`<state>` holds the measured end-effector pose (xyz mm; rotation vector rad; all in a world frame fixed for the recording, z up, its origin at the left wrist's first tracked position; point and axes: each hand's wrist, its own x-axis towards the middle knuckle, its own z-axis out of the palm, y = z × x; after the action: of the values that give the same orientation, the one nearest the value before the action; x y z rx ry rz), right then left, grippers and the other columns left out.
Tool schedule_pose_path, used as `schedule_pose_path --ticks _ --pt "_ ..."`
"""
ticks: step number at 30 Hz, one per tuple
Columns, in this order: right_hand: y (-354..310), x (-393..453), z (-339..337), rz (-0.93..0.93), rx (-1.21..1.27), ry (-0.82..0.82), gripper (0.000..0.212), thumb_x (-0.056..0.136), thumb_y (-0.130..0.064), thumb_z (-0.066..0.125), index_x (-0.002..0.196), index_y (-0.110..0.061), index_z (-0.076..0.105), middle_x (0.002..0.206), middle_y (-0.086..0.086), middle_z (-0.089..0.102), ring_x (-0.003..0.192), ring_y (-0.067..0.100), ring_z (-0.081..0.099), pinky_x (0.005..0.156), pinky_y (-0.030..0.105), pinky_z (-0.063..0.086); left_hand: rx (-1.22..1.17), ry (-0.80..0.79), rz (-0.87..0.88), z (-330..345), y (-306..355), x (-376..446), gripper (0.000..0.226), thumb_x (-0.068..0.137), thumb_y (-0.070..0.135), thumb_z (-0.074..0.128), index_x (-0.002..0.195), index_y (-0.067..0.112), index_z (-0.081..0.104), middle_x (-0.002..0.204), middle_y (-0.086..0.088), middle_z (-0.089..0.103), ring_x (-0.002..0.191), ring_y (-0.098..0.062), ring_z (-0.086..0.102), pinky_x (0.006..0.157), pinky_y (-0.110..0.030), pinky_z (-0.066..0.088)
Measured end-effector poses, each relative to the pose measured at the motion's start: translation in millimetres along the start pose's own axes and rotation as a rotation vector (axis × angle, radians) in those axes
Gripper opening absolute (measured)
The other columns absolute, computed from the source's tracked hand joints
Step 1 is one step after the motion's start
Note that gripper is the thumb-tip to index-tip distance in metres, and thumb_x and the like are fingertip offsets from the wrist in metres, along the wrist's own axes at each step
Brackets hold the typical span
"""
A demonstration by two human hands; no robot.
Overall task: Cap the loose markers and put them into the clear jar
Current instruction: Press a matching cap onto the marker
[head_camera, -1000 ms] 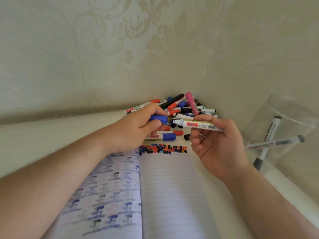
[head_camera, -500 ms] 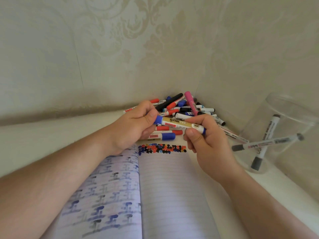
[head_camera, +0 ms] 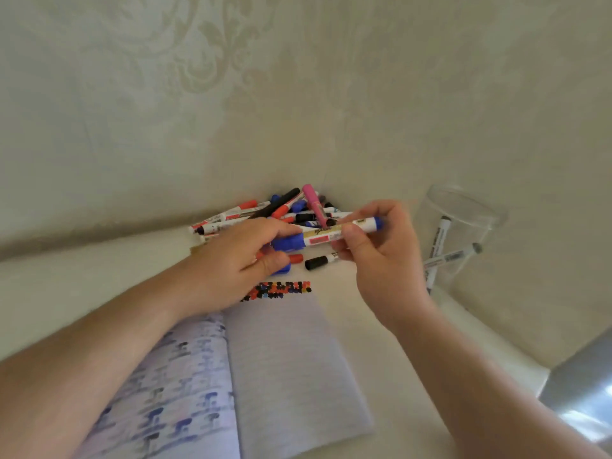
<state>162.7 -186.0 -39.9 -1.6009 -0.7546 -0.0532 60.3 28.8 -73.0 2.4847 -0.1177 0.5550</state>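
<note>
**A:** What's the big stuff here?

**B:** An open notebook [head_camera: 291, 376] lies on the pale table [head_camera: 66, 270], and the clear jar [head_camera: 463, 226] stands at the right, near the wall. It has a few gray-capped markers [head_camera: 438, 241] leaning inside. A pile of loose markers [head_camera: 284, 210] sits in the corner behind the hands.

**A:** What just changed?

**B:** A second ago the blue cap was off, in the left hand [head_camera: 238, 256], and the marker's tip was bare. Half a second ago the two were pushed together. Now the blue-capped marker [head_camera: 334, 236] has its cap on, and the right hand [head_camera: 381, 253] has lifted it a bit toward the jar side.

**A:** Who's holding it?

**B:** The right hand pinches it near the middle with thumb and curled fingers. The left hand's fingers are loosely bent, right by the cap end. I can't tell if they still touch it or grip something from the pile below.

**A:** So what does that mean?

**B:** I think this one is done being capped. It's not in the jar yet, so dropping it in looks like the next job. Lots more wait in the pile.
</note>
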Motion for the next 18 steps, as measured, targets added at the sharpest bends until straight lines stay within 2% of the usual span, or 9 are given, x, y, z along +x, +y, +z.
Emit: schedule_pose_path --ticks 1,3,6,9,10,12,14,16,18 --pt "-9 3 -11 -0.028 0.012 0.075 0.033 0.101 -0.005 0.063 0.105 -0.035 0.049 0.093 -0.001 0.076 0.08 0.022 0.075 0.074 0.034 0.061 0.123 -0.029 0.032 1 -6 1 0.043 0.1 0.06 0.049 0.141 0.048 0.048 0.126 0.019 0.058 0.118 -0.006 0.053 0.1 -0.032 0.044" --pt "-30 7 -40 -0.116 -0.008 0.242 0.042 0.097 -0.002 0.068 0.107 -0.034 0.043 0.096 0.005 0.077 0.074 0.022 0.075 0.072 0.033 0.061 0.299 -0.037 0.066 -1 -18 -1 0.044 0.094 0.059 0.06 0.137 0.048 0.056 0.122 0.02 0.057 0.115 -0.007 0.051 0.096 -0.029 0.04" --pt "-54 16 -92 -0.261 -0.168 0.482 0.043 0.093 -0.011 0.072 0.105 -0.035 0.038 0.099 0.005 0.078 0.074 0.023 0.076 0.078 0.047 0.063 0.417 -0.002 0.065 -5 -28 -3 0.037 0.087 0.071 0.06 0.111 0.046 0.072 0.102 0.022 0.061 0.097 -0.008 0.058 0.083 -0.027 0.044" --pt "-61 21 -128 -0.32 -0.322 0.634 0.038 0.092 -0.025 0.071 0.102 -0.039 0.038 0.104 0.004 0.075 0.074 0.023 0.073 0.075 0.052 0.06 0.427 -0.012 0.009 -3 -22 -2 0.029 0.086 0.066 0.065 0.103 0.044 0.072 0.096 0.021 0.063 0.095 -0.006 0.06 0.084 -0.028 0.048" --pt "-61 21 -134 -0.313 -0.383 0.64 0.035 0.092 -0.028 0.071 0.102 -0.04 0.039 0.102 0.001 0.074 0.074 0.019 0.071 0.075 0.049 0.059 0.436 -0.02 -0.014 -2 -20 -2 0.027 0.086 0.063 0.067 0.105 0.045 0.07 0.096 0.022 0.062 0.095 -0.004 0.058 0.085 -0.028 0.048" --pt "-52 22 -139 -0.233 -0.544 0.549 0.028 0.094 -0.034 0.07 0.105 -0.039 0.045 0.098 -0.009 0.07 0.076 0.014 0.062 0.073 0.039 0.053 0.451 -0.031 -0.06 0 -18 -2 0.028 0.087 0.063 0.067 0.108 0.046 0.066 0.099 0.022 0.06 0.095 -0.002 0.056 0.087 -0.028 0.05" --pt "-42 24 -140 -0.157 -0.765 0.425 0.018 0.097 -0.038 0.067 0.109 -0.034 0.053 0.093 -0.02 0.064 0.09 0.016 0.056 0.076 0.034 0.042 0.457 -0.043 -0.112 1 -18 -2 0.03 0.087 0.066 0.066 0.108 0.044 0.065 0.1 0.02 0.058 0.096 -0.003 0.056 0.087 -0.029 0.05" --pt "-34 27 -139 -0.149 -0.887 0.34 0.011 0.1 -0.035 0.061 0.101 -0.024 0.063 0.085 -0.022 0.061 0.101 0.022 0.054 0.076 0.031 0.034 0.461 -0.058 -0.17 2 -18 -1 0.03 0.086 0.068 0.065 0.106 0.045 0.063 0.101 0.018 0.056 0.096 -0.006 0.056 0.086 -0.031 0.051" --pt "-33 31 -139 -0.081 -0.878 0.329 0.018 0.1 -0.034 0.057 0.093 -0.021 0.067 0.081 -0.02 0.062 0.104 0.025 0.054 0.075 0.029 0.031 0.448 -0.05 -0.199 2 -20 -1 0.028 0.087 0.064 0.067 0.105 0.043 0.064 0.098 0.018 0.055 0.094 -0.006 0.055 0.085 -0.031 0.051"
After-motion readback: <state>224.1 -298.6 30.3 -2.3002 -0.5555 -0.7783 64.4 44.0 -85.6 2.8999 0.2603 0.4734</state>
